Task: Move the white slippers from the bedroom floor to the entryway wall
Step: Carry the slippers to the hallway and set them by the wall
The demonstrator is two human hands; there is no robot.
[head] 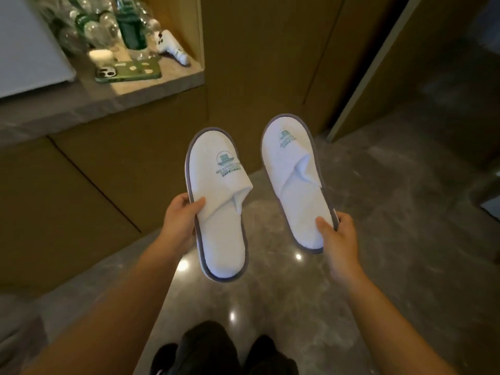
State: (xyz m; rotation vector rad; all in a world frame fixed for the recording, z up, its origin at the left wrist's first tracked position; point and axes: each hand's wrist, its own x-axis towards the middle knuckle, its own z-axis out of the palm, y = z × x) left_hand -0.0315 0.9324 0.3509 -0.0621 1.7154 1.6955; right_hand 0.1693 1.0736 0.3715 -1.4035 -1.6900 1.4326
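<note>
I hold two white terry slippers with grey edging and a green logo on the toe, one in each hand, in the air above a glossy grey marble floor [378, 239]. My left hand [180, 220] grips the left slipper [219, 207] at its left side, thumb on top. My right hand [338, 239] pinches the right slipper [295, 185] near the heel, at its right edge. Both slippers point away from me, toes toward a brown wood-panelled wall [270, 63].
A stone-topped counter [151, 87] at the upper left carries several bottles, a green phone [127, 73] and a white device [173, 48]. Brown cabinet fronts [81, 185] run below it. A door frame [373, 74] slants at the upper right. My dark shoes [224, 353] show at the bottom.
</note>
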